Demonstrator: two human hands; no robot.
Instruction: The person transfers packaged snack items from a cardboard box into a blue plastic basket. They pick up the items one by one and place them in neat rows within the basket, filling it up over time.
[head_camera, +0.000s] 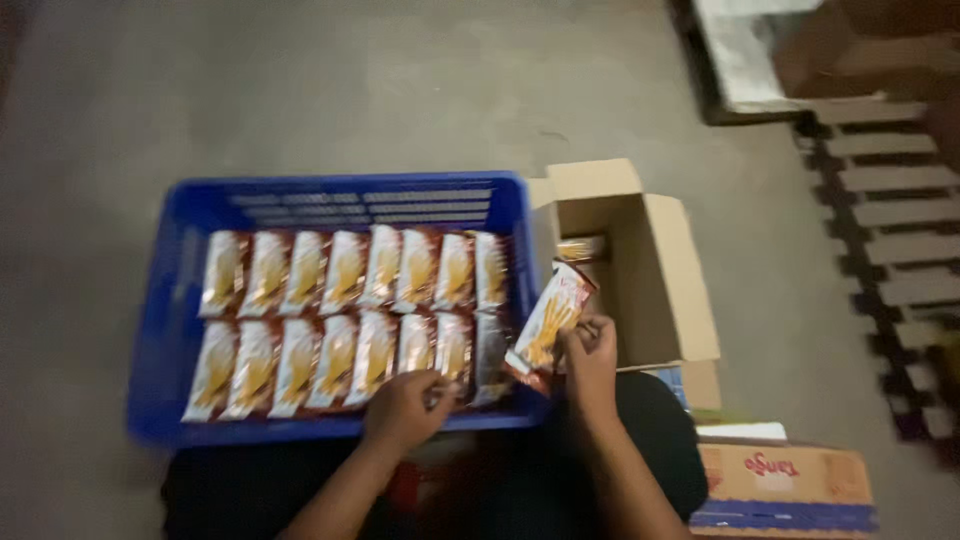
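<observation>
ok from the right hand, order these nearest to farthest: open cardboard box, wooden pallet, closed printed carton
1. Open cardboard box, just beyond the right hand, beside the blue crate.
2. Closed printed carton, lower right, by the person's knee.
3. Wooden pallet, far right edge of the floor.

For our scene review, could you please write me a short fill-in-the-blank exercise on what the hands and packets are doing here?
1. The snack packets lie in two rows inside a ____ plastic crate.
2. The right hand holds one packet above the crate's ____ edge.
3. The left hand rests on the ____ row of packets.
4. Beside the crate stands an open ____ box.

Missing words: blue; right; near; cardboard
</observation>
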